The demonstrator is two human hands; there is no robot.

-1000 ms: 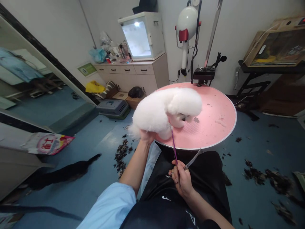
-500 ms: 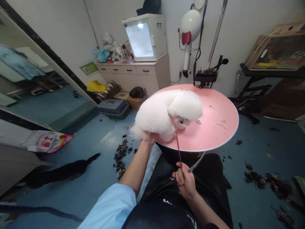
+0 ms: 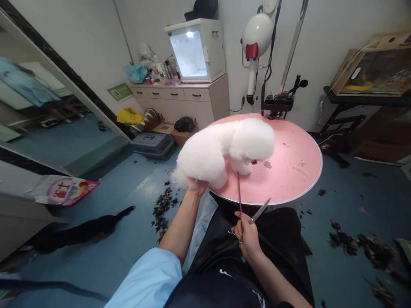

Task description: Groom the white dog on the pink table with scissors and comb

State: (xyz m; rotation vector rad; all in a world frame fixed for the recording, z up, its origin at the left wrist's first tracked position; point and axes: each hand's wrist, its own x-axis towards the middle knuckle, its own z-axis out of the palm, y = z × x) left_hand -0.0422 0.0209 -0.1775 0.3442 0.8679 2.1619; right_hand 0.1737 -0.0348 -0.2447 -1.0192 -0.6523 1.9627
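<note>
A fluffy white dog (image 3: 205,156) is on the round pink grooming table (image 3: 297,171), its rear toward the left and its head (image 3: 253,139) bent low to the right. My left hand (image 3: 196,186) holds the dog at its hindquarters from below, its fingers partly hidden by fur. In front of the table's near edge, my right hand (image 3: 247,235) is closed around a pair of scissors (image 3: 260,210), blades pointing up and right. The same hand grips a thin purple leash (image 3: 239,194) that runs up taut to the dog's front.
A dryer (image 3: 257,36) and a clamped post (image 3: 293,47) stand behind the table. Clumps of dark hair (image 3: 163,209) litter the floor. A dark-furred animal (image 3: 80,229) is at the lower left. A pet carrier (image 3: 153,144) sits near the cabinet.
The dog has shifted slightly left and lowered its head, its face turning out of sight. My left hand moved left with it. The scissors have turned in my right hand, which stays closed.
</note>
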